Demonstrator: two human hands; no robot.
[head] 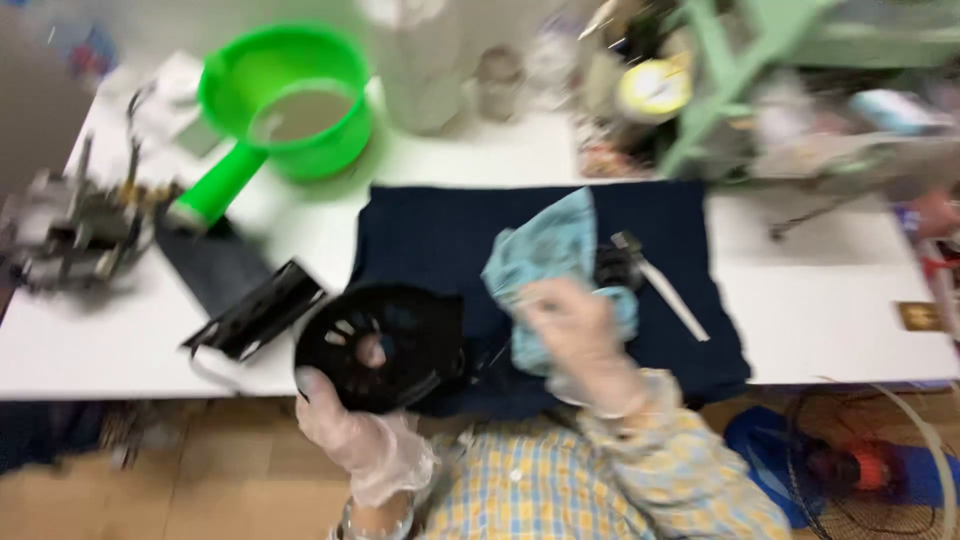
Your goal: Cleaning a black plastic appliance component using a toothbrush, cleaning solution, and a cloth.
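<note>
Head view: your left hand, gloved, closes its grip on the black round cover at the worktop's near edge, tilting it up. Your right hand clutches a light-blue cloth over the dark mat, probably for wiping.

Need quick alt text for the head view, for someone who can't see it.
Blurred view down: gloved left hand holds a round black slotted part at the white table's edge, while the gloved right hand presses a light blue cloth on a dark blue mat. A green basin stands behind.
</note>
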